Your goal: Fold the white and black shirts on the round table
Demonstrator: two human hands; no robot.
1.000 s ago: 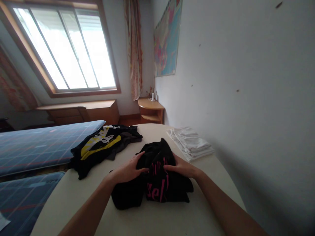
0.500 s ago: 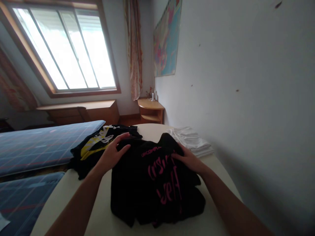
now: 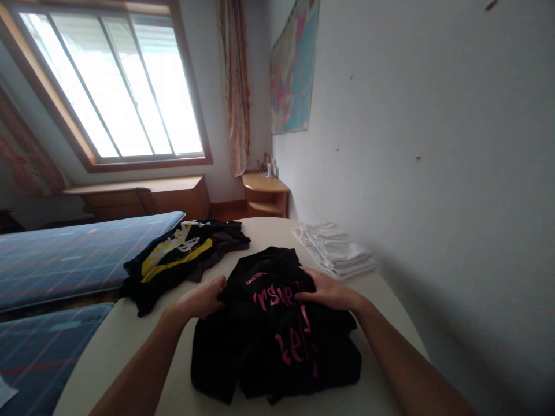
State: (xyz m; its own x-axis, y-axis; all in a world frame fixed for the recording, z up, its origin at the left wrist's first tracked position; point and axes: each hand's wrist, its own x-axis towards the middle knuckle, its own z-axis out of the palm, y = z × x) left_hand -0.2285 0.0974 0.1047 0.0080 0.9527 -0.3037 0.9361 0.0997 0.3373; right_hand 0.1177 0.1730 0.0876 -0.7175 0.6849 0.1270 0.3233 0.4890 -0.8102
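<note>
A black T-shirt with pink lettering [image 3: 260, 341] lies bunched on the pale round table [image 3: 269, 228] in front of me. My left hand [image 3: 206, 297] grips the shirt's left edge, its fingertips partly hidden in the cloth. On the other side, my right hand [image 3: 327, 289] pinches the fabric beside the pink print, thumb on top and the other fingers behind the cloth. Beyond my left hand, a black shirt with a yellow and white print [image 3: 177, 254] is spread loosely at the table's edge. Folded white cloth [image 3: 336, 251] sits past my right hand, near the wall.
Blue plaid mattresses [image 3: 87, 248] adjoin the table on the left. The white wall [image 3: 411, 202] runs close along the right side. Farther back are a wooden desk [image 3: 173, 186], a corner shelf [image 3: 265, 184] with small items, and a window [image 3: 117, 86].
My left hand has come down and closed on the shirt's edge. The upper part of the pink-lettered shirt has dropped nearer to me, and my right hand has shifted slightly downward with it.
</note>
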